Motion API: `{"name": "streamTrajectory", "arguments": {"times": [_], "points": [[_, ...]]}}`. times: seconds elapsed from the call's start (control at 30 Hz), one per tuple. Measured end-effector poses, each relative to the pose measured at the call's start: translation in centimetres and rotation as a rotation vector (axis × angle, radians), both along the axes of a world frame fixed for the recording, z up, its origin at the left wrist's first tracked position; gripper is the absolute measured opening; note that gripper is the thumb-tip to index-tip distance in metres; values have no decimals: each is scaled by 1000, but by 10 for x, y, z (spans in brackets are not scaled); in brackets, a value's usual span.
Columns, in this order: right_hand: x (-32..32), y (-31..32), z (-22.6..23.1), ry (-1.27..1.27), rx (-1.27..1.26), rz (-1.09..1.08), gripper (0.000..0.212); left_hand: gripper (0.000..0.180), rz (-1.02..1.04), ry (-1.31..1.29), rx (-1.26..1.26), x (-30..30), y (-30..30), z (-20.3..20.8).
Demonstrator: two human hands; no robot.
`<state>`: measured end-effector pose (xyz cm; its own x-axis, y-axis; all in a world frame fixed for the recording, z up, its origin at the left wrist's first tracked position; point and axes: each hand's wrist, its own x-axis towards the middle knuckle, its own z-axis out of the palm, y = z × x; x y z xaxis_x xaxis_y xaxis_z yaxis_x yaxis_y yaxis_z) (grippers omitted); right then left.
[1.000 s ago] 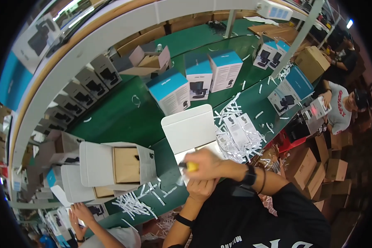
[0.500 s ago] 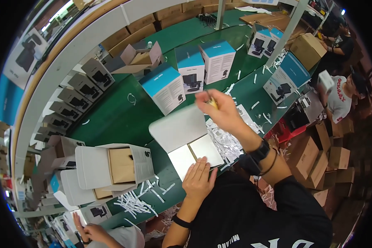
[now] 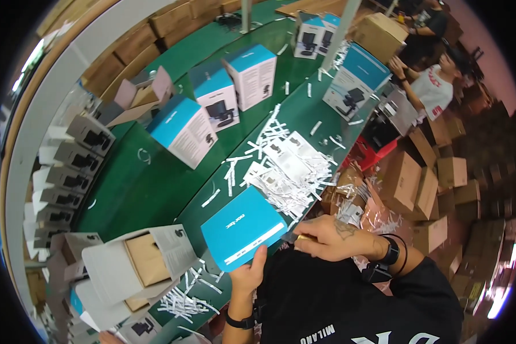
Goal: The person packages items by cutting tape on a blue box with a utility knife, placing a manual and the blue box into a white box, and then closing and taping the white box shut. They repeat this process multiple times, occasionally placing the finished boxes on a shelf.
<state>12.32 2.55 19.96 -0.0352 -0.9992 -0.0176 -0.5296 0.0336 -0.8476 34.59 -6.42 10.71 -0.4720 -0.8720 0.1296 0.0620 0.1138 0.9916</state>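
Observation:
A blue-topped carton (image 3: pixel 243 221) sits on the near edge of the green bench, its lid closed and a white strip across the top near my side. My left hand (image 3: pixel 247 275) grips its near edge, thumb on the top and fingers out of sight below. My right hand (image 3: pixel 321 238) is closed around a small yellow-and-dark utility knife (image 3: pixel 305 236), mostly hidden by the fingers. The knife's dark end is at the carton's near right corner; whether it touches is unclear. Beyond the carton lies a heap of white paper strips and printed slips (image 3: pixel 286 166).
Three blue-topped cartons (image 3: pixel 183 132) stand farther back. An open carton with a brown inner box (image 3: pixel 149 261) is on my left, beside more paper strips (image 3: pixel 183 301). Another blue-topped carton (image 3: pixel 355 80) stands at the right. A co-worker's hand (image 3: pixel 110 337) shows at the lower left.
The carton's raised white flap is now down, and its blue top shows. My right hand has come down from above the flap to the near right corner. The whole view has shifted.

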Motion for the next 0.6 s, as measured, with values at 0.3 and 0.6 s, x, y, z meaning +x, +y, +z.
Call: {"name": "streamTrajectory", "arguments": {"times": [0.3,0.6], "points": [[6,6,5,-568,438,-227,21,21,-82,136,411,-31,8,29],[3,3,11,-428,444,-214,23,17,-64,124,375,-33,10,21]]}}
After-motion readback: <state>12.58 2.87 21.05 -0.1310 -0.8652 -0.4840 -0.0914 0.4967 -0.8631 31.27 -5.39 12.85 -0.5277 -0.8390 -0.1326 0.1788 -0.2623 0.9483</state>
